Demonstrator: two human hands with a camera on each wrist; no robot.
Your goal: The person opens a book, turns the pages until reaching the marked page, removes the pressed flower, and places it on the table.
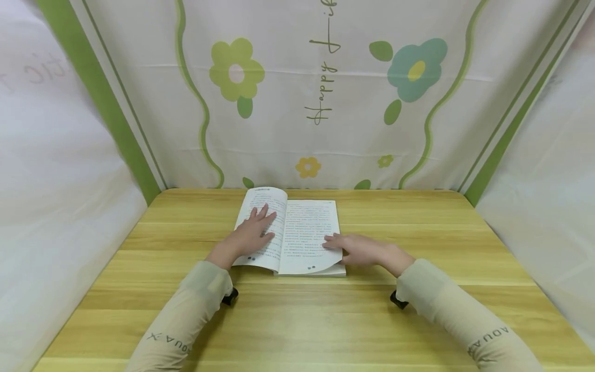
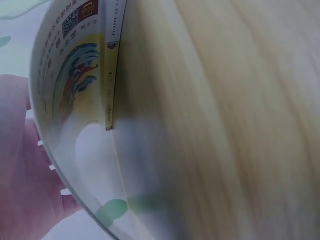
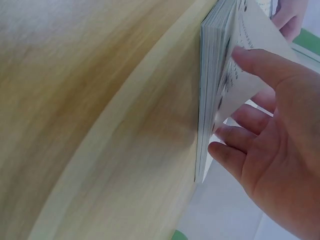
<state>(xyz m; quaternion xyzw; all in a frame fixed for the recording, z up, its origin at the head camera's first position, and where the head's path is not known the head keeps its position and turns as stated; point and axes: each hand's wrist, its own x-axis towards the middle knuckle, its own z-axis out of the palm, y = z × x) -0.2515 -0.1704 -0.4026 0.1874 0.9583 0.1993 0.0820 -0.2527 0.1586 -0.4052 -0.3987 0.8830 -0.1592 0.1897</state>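
Observation:
A thick paperback book (image 1: 309, 232) lies open on the wooden table. My left hand (image 1: 253, 232) rests on its left page with the fingers spread. Seen from below in the left wrist view, the left side of the book curves up and shows a yellow cover (image 2: 82, 75) with a picture, and the left hand (image 2: 30, 165) is behind its edge. My right hand (image 1: 358, 249) is at the right page's outer edge, fingers over the top. In the right wrist view the thumb of the right hand (image 3: 280, 130) lies under a raised page (image 3: 255, 65), with the fingers on its other side.
The wooden table (image 1: 297, 320) extends around the book. Behind it hangs a pale curtain (image 1: 321, 150) printed with flowers and lettering, and white fabric walls (image 1: 60, 155) stand at both sides. A small black device (image 1: 230, 297) shows below the left wrist.

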